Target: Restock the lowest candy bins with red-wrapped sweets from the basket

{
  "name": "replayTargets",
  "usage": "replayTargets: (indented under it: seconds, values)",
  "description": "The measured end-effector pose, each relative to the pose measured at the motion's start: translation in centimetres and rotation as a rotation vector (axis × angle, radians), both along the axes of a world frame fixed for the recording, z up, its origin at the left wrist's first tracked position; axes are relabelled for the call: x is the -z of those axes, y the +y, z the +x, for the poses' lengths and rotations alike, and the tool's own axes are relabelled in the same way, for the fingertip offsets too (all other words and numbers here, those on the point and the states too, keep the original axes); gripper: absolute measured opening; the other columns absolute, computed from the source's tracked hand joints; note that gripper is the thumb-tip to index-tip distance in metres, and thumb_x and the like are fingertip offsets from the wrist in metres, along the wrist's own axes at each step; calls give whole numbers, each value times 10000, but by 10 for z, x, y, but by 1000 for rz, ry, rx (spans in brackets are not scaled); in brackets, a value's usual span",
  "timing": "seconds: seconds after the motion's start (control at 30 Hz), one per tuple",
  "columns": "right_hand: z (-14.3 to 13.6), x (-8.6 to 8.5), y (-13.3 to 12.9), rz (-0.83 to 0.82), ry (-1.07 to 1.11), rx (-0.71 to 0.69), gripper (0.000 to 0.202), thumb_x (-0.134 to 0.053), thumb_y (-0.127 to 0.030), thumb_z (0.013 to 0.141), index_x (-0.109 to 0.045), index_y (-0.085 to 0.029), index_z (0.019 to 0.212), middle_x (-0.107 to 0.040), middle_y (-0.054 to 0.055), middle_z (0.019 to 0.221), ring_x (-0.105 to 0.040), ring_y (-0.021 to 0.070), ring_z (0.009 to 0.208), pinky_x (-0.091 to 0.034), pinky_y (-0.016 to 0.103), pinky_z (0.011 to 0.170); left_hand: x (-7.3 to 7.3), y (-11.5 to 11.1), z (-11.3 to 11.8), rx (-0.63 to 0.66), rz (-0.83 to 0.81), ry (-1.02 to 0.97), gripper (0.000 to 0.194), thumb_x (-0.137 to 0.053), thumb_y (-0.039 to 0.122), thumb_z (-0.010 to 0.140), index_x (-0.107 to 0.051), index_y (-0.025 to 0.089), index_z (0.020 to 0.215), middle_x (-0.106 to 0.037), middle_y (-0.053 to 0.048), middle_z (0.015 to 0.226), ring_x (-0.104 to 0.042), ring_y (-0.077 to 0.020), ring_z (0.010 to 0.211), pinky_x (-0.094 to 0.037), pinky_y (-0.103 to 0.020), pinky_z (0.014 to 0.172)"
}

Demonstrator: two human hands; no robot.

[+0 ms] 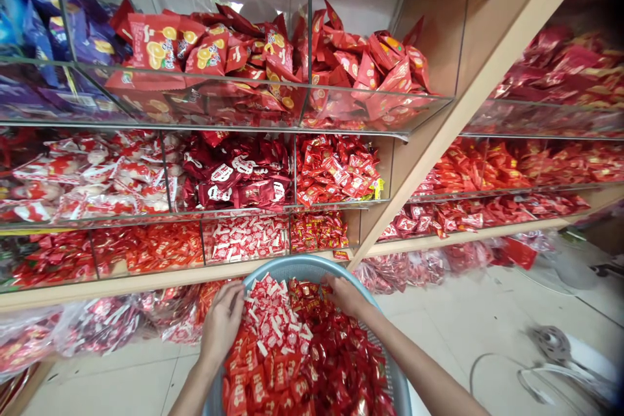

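Observation:
A blue-grey plastic basket (404,374) stands in front of me, filled with wrapped candies sorted by kind. Red-and-white candies (275,318) lie at its upper left, orange-red packets (263,380) at the lower left and dark red shiny candies (341,364) on the right. My left hand (225,315) is closed over the basket's left rim, fingers beside the red-and-white candies. Inside the far right part of the basket is my right hand (344,296), its fingers curled at small red-and-gold candies (307,292). Whatever lies between those fingertips is hidden.
Wooden shelves (424,143) with clear dividers hold many wrapped candies, mostly red, with blue packets (39,32) at top left. Bagged candies (97,325) lie below the lowest shelf. On the tiled floor at right are a blurred white device (585,357) and a cable (475,367).

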State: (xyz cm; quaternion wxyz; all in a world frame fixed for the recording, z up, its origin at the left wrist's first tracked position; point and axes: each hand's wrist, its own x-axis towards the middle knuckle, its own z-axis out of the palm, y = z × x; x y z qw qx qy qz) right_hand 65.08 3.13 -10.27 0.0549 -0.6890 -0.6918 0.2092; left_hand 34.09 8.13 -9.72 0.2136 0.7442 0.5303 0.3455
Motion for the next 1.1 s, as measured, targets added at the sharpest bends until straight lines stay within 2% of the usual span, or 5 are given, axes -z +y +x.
replayTargets:
  seconds: [0.17,0.33,0.53,0.77,1.1]
  values:
    - [-9,-4,1,-39,-147,-18,324,-513,-203,781,-504,-163,1102,-619,102,982,-565,220,932,-397,286,769,-1,0,0,5,-2,-8,267,-423,349,819,-603,205,953,-589,-61,1057,-555,-190,976,-436,-345,871]
    - [-9,-41,15,137,-175,30,237,-422,-230,851,-507,-193,1070,-613,84,983,-581,186,871,-390,251,703,0,0,0,-2,-12,1,258,-426,347,821,-597,211,958,-586,-50,1063,-550,-183,985,-431,-331,874]
    - [-11,-81,67,284,-96,71,238,-359,-332,886,-543,-205,968,-602,57,953,-559,154,895,-375,235,743,0,0,0,11,-8,2,257,-420,344,823,-598,210,951,-580,-56,1071,-551,-187,987,-432,-338,875]
    - [-39,-78,115,-44,-156,227,578,-596,-534,674,-515,-158,1106,-494,147,1177,-452,291,1098,-394,373,817,-3,-1,0,4,-8,-1,268,-425,353,819,-613,207,943,-593,-55,1061,-561,-187,974,-438,-331,868]
    - [-20,-72,121,-79,-184,198,370,-627,-322,681,-604,-138,1001,-553,148,1113,-533,244,1008,-409,293,770,0,0,-1,2,-3,21,266,-417,350,827,-609,205,942,-587,-57,1071,-561,-184,972,-450,-329,849]
